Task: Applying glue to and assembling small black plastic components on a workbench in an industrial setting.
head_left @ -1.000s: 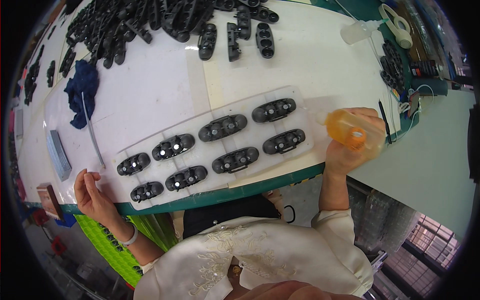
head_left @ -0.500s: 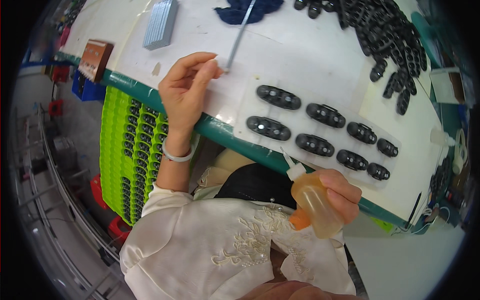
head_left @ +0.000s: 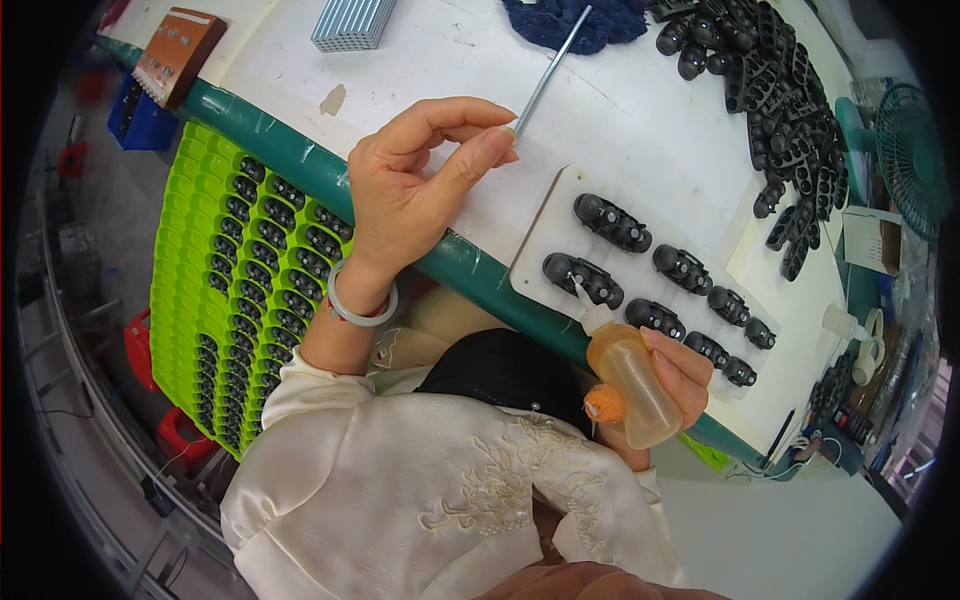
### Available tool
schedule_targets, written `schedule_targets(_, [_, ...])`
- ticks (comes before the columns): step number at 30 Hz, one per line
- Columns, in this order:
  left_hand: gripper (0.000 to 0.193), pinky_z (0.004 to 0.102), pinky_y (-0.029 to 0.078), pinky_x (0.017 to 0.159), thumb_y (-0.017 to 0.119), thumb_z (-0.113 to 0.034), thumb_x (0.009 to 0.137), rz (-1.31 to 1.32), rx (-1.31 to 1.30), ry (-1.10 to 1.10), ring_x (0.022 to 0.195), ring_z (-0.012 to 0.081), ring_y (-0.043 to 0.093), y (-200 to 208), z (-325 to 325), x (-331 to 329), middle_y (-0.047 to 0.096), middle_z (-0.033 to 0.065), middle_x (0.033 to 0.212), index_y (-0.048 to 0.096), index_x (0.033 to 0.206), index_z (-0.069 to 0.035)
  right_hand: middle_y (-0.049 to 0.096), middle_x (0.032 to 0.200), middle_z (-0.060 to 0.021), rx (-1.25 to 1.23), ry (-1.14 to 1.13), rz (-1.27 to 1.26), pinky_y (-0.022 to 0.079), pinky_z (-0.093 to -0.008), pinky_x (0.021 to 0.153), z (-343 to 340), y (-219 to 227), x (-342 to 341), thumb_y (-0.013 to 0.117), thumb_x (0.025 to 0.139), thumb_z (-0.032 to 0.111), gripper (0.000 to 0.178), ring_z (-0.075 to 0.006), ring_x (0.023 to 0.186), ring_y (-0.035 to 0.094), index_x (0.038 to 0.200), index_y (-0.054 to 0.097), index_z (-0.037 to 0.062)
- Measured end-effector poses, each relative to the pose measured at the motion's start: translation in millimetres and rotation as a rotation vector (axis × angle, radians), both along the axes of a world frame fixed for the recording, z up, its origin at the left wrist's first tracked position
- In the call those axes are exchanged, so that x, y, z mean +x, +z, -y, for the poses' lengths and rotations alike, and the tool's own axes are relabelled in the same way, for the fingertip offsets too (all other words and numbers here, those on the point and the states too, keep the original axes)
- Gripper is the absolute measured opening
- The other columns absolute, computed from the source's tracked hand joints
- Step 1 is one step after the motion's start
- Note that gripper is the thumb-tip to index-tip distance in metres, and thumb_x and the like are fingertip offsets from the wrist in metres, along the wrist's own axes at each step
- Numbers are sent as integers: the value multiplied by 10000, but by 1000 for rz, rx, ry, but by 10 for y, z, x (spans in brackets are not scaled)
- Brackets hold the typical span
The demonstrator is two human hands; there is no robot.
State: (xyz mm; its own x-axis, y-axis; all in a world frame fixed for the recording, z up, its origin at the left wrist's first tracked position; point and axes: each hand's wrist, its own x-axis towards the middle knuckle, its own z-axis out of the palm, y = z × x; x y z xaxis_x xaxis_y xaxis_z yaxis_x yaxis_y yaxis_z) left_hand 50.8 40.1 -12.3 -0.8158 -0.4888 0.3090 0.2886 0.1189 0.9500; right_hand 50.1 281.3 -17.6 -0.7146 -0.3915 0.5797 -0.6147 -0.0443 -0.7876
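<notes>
My left hand (head_left: pixel 415 185) pinches the near end of a thin metal rod (head_left: pixel 553 72) between thumb and fingers. The rod slants up and away over the white tabletop. My right hand (head_left: pixel 682 377) is wrapped around a squeeze bottle (head_left: pixel 640 385) of amber liquid with a narrow nozzle. Its tip meets or overlaps the near-left black plastic part (head_left: pixel 598 287); exact contact is hard to tell. That part sits with several alike, in two rows, on a white plate (head_left: pixel 540 232). An orange textured piece (head_left: pixel 604 403) shows against the bottle's side, partly hidden.
A pile of black parts (head_left: pixel 790 110) lies at the far right, with a dark blue cloth (head_left: pixel 610 22) beside it. Bundled metal rods (head_left: pixel 352 24) and a brown block (head_left: pixel 180 55) are at the far left. A green tray (head_left: pixel 180 260) of black parts stands below the table edge.
The bottle's nozzle has gone from in front of the plate's near edge to the near-left black part. My left hand still holds the rod. The whole view has shifted.
</notes>
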Motion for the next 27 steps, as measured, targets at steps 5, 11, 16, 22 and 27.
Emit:
schedule_targets(5, [140, 197, 462, 624, 600, -2, 774, -15, -31, 0, 689, 119, 607, -16, 7, 2, 629, 87, 753, 595, 906, 44, 550, 912, -196, 104, -145, -67, 475, -219, 649, 120, 59, -18, 700, 715, 145, 334, -170, 742, 556, 908, 456, 25])
schedule_targets(11, [140, 198, 465, 626, 596, 5, 775, -11, -33, 0, 691, 121, 607, -29, -12, -1, 627, 92, 754, 592, 907, 51, 549, 899, -189, 180, -113, -103, 469, -215, 619, 45, 24, -38, 709, 707, 153, 342, -169, 724, 551, 898, 456, 22])
schedule_targets(16, [141, 201, 467, 641, 590, 15, 777, -8, -42, -11, 699, 124, 608, -11, 3, 10, 624, 98, 770, 589, 911, 58, 526, 971, -268, -57, -108, -8, 519, -333, 673, -47, -54, -7, 640, 711, -15, 279, -300, 776, 597, 960, 516, -44])
schedule_targets(22, [151, 220, 465, 641, 579, -18, 796, -3, -57, -7, 677, 132, 587, -33, -6, 9, 616, 106, 740, 572, 927, 58, 513, 988, -253, 14, -85, -7, 514, -316, 684, 16, 0, -7, 675, 682, -12, 362, -289, 815, 587, 995, 495, -35])
schedule_targets(27, [144, 218, 462, 638, 574, -14, 798, 6, -45, 3, 674, 130, 585, -34, -23, -1, 611, 100, 733, 574, 923, 57, 503, 995, -246, 34, -55, -12, 509, -321, 683, -5, -2, -19, 685, 667, -22, 389, -292, 816, 585, 1006, 495, -37])
